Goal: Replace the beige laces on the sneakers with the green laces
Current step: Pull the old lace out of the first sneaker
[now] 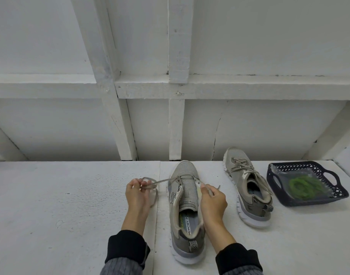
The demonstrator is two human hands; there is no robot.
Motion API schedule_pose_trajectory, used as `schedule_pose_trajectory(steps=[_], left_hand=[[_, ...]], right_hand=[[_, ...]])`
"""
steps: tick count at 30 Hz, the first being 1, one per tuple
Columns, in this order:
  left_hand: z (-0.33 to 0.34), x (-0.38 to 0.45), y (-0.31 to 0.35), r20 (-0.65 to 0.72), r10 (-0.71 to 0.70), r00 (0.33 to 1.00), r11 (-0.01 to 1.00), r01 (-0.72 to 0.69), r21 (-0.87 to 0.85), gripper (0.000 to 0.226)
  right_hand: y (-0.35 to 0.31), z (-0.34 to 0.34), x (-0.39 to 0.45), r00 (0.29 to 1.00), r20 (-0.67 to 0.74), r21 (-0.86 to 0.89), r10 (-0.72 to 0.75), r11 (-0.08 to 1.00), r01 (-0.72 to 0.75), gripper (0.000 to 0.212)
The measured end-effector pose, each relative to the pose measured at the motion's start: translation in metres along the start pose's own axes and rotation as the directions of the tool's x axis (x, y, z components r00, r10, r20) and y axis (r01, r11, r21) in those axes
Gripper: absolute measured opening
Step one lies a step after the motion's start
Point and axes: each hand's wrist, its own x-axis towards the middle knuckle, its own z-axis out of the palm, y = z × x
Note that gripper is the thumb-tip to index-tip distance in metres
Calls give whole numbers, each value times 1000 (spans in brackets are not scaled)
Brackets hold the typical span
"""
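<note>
At lower centre, the beige lace (163, 180) was pinched by both hands, nearly unthreaded; its last eyelets remained to be cleared.

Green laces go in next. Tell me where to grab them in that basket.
Pinch the top of the coiled green laces from above. They lie flat in what looks like a clear bag on the floor of the dark basket, whose raised walls block a sideways reach.
</note>
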Motion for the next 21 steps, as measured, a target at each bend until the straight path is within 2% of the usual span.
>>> schedule_pose_trajectory(steps=[3,5,6,8,11,14,16,18,20,21], left_hand=[[-9,10,8,-158,127,979,974,-93,204,24],[-15,11,11,-165,267,949,873,-166,459,16],[-18,10,11,-98,337,936,781,-220,585,13],[-19,3,8,140,388,911,572,-357,739,11],[-8,0,-2,446,302,842,381,-536,753,10],[5,4,-16,622,190,760,159,-649,744,14],[14,4,-24,654,137,744,0,-660,751,17],[19,2,-29,654,142,743,-83,-650,756,13],[21,1,-31,663,144,735,-130,-650,749,9],[21,1,-31,659,135,740,-83,-654,752,9]], right_hand=[[-1,0,-1,1000,-2,-10,-3,1000,3,13],[-1,0,-1,1000,-2,-8,-6,1000,6,16],[-1,0,-1,1000,-1,-8,-8,1000,8,17],[0,0,-1,1000,-1,-13,-9,1000,9,16],[0,1,0,1000,3,-19,-7,1000,8,12],[1,1,1,1000,3,-22,-7,1000,7,11],[1,1,1,1000,3,-31,-16,999,16,11],[1,1,1,1000,5,-36,-25,999,25,11],[1,1,2,999,5,-41,-39,998,39,10],[2,1,2,999,4,-44,-43,998,43,11]])
